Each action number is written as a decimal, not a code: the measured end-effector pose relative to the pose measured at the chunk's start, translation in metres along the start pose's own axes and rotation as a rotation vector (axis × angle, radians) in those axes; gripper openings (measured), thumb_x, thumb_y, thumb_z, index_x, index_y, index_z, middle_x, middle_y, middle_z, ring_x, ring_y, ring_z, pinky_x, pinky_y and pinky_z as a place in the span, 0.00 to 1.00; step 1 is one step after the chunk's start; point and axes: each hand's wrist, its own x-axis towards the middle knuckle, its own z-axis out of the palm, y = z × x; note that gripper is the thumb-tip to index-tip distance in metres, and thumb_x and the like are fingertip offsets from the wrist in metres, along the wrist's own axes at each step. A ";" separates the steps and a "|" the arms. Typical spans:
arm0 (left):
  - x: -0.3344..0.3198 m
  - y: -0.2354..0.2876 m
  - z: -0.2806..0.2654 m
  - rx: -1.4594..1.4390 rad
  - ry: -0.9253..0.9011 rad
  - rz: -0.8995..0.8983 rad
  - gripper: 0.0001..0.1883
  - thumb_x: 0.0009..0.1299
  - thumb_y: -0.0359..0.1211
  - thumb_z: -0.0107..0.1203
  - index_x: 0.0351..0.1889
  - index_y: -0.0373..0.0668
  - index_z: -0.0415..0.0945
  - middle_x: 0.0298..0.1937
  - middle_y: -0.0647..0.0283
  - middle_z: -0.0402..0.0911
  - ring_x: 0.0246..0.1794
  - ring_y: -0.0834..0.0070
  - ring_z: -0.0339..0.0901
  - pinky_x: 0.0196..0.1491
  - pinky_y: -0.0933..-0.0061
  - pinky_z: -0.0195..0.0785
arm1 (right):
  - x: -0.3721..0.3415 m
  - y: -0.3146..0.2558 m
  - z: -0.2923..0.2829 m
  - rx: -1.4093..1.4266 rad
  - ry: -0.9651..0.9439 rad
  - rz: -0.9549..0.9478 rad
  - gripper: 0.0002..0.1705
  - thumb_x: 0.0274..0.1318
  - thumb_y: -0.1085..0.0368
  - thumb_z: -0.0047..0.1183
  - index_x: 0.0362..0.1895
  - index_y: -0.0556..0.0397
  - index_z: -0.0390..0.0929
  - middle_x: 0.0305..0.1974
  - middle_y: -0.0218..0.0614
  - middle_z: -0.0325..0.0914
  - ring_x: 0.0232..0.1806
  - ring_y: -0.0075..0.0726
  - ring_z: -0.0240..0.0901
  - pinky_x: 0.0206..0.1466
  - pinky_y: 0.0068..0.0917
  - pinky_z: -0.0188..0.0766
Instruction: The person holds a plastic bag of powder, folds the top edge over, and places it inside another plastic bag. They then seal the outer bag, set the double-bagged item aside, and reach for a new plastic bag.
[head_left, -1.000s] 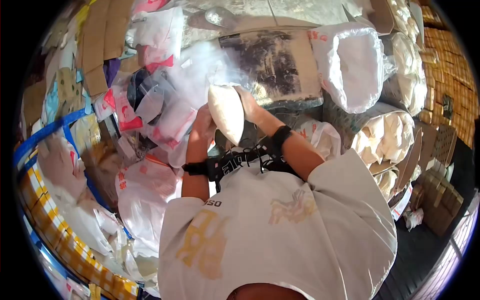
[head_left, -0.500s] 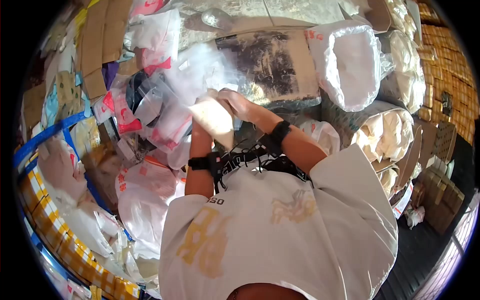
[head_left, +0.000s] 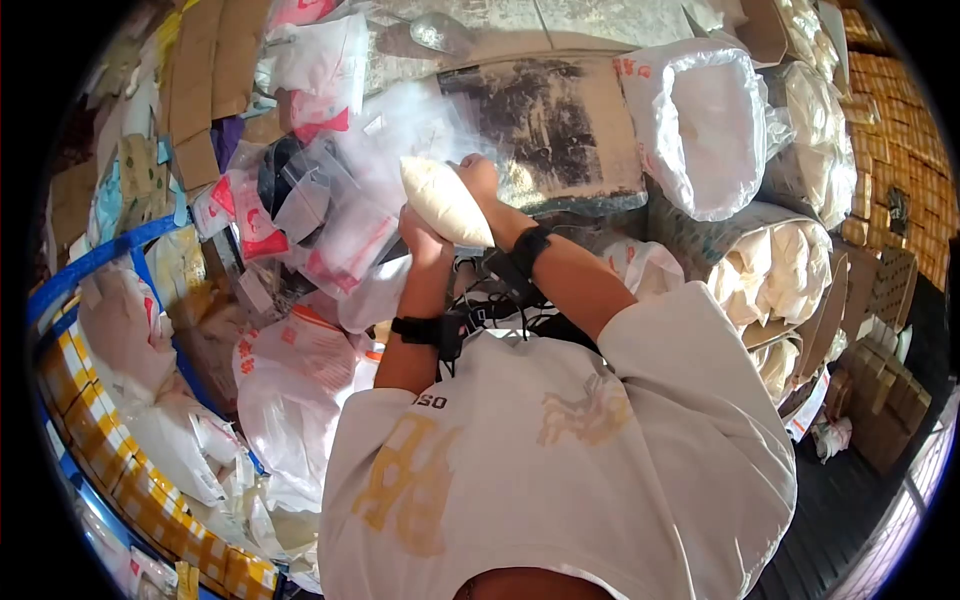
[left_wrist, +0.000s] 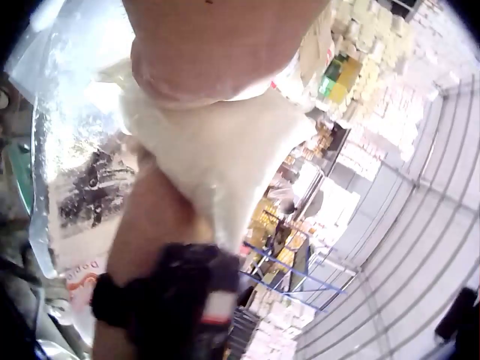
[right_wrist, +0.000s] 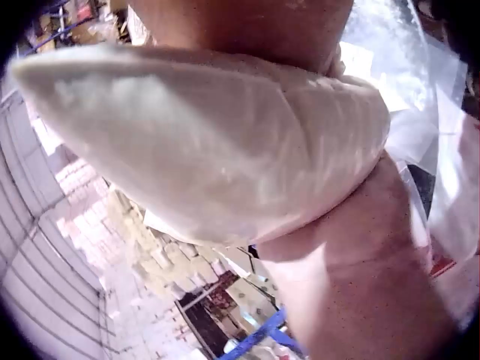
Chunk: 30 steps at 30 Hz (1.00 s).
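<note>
A plump clear plastic bag of cream-white powder (head_left: 440, 205) is held up in front of the chest, tilted, with one pointed corner towards the body. My left hand (head_left: 422, 234) grips its left side from below. At the far right side, my right hand (head_left: 477, 180) has curled fingers by the bag's upper end. Close up in the right wrist view, the bag (right_wrist: 217, 150) spans between the right hand (right_wrist: 247, 30) and the left forearm. The left wrist view has the bag (left_wrist: 217, 142) under the left hand (left_wrist: 217, 52); the fingertips are hidden.
Loose clear bags (head_left: 400, 130) lie just beyond the hands, beside a powder-dusted dark and tan panel (head_left: 550, 130). An open white-lined sack (head_left: 715, 135) stands at right, near a carton of filled bags (head_left: 770, 270). A metal scoop (head_left: 440, 33) lies at the back.
The bag has turned in the hands: its lower corner swung left, then back to the right. My left hand is now more visible below it, and the right hand has shifted slightly.
</note>
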 end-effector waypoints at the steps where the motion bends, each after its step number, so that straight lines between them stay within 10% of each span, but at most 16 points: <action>1: -0.010 0.002 0.006 0.017 -0.006 0.052 0.19 0.77 0.43 0.40 0.52 0.39 0.73 0.50 0.57 0.79 0.48 0.66 0.79 0.51 0.63 0.74 | 0.004 -0.001 0.006 -0.014 0.043 0.061 0.21 0.48 0.52 0.67 0.27 0.60 0.81 0.28 0.56 0.81 0.33 0.56 0.82 0.35 0.43 0.74; 8: -0.031 0.007 0.036 0.398 0.322 0.370 0.14 0.74 0.37 0.49 0.39 0.31 0.68 0.38 0.61 0.73 0.38 0.75 0.70 0.44 0.71 0.67 | -0.018 0.000 -0.011 0.253 -0.324 -0.765 0.21 0.62 0.51 0.53 0.43 0.59 0.80 0.39 0.47 0.83 0.39 0.39 0.82 0.41 0.35 0.77; 10: -0.017 -0.002 0.022 0.313 0.293 0.381 0.11 0.72 0.32 0.53 0.41 0.33 0.66 0.38 0.62 0.71 0.38 0.77 0.69 0.43 0.74 0.67 | -0.020 -0.021 -0.015 0.846 -0.725 -0.090 0.23 0.66 0.55 0.47 0.56 0.58 0.72 0.48 0.40 0.79 0.46 0.37 0.79 0.49 0.33 0.78; 12: -0.008 -0.007 0.013 0.293 0.286 0.461 0.11 0.70 0.30 0.55 0.42 0.34 0.65 0.38 0.63 0.71 0.38 0.78 0.68 0.42 0.76 0.67 | -0.019 -0.033 -0.027 1.175 -0.975 0.108 0.27 0.60 0.54 0.55 0.58 0.56 0.70 0.50 0.37 0.78 0.49 0.37 0.78 0.52 0.33 0.77; 16: 0.006 -0.004 -0.004 0.332 0.207 0.648 0.16 0.65 0.32 0.62 0.41 0.34 0.66 0.34 0.67 0.70 0.34 0.78 0.69 0.41 0.76 0.67 | -0.037 -0.058 -0.053 0.963 -1.021 0.322 0.25 0.68 0.58 0.46 0.61 0.63 0.65 0.55 0.45 0.74 0.55 0.40 0.74 0.62 0.35 0.70; 17: 0.012 0.001 -0.011 0.720 0.262 0.906 0.19 0.60 0.34 0.67 0.38 0.35 0.68 0.33 0.66 0.72 0.32 0.77 0.71 0.38 0.76 0.68 | -0.032 -0.054 -0.049 0.995 -1.076 0.274 0.27 0.66 0.62 0.51 0.63 0.66 0.64 0.58 0.47 0.72 0.59 0.40 0.72 0.67 0.37 0.65; 21: 0.010 0.017 0.010 0.262 0.315 0.589 0.19 0.64 0.37 0.65 0.46 0.35 0.75 0.43 0.58 0.82 0.38 0.72 0.81 0.42 0.71 0.77 | -0.037 -0.055 -0.049 1.030 -1.033 0.281 0.28 0.58 0.73 0.57 0.63 0.61 0.67 0.58 0.41 0.75 0.60 0.39 0.72 0.68 0.37 0.65; 24: 0.024 0.026 -0.012 0.801 0.088 0.691 0.18 0.69 0.41 0.58 0.48 0.36 0.76 0.45 0.60 0.82 0.43 0.72 0.81 0.46 0.67 0.75 | -0.029 -0.032 -0.033 1.024 -0.925 0.242 0.22 0.59 0.74 0.56 0.58 0.58 0.72 0.53 0.37 0.78 0.55 0.37 0.75 0.64 0.36 0.69; 27: -0.002 0.068 0.018 -0.079 -0.168 0.089 0.23 0.71 0.51 0.53 0.48 0.39 0.76 0.44 0.62 0.81 0.47 0.74 0.78 0.52 0.65 0.69 | -0.015 -0.009 -0.012 0.937 -0.756 0.157 0.14 0.57 0.74 0.58 0.49 0.58 0.78 0.45 0.36 0.82 0.45 0.33 0.80 0.50 0.33 0.77; 30: -0.012 0.063 0.000 0.346 -0.085 -0.171 0.30 0.71 0.55 0.50 0.62 0.46 0.66 0.56 0.66 0.74 0.55 0.74 0.69 0.56 0.64 0.59 | -0.014 -0.013 -0.013 0.900 -0.630 0.063 0.13 0.54 0.75 0.60 0.46 0.59 0.80 0.39 0.36 0.84 0.37 0.32 0.81 0.41 0.32 0.79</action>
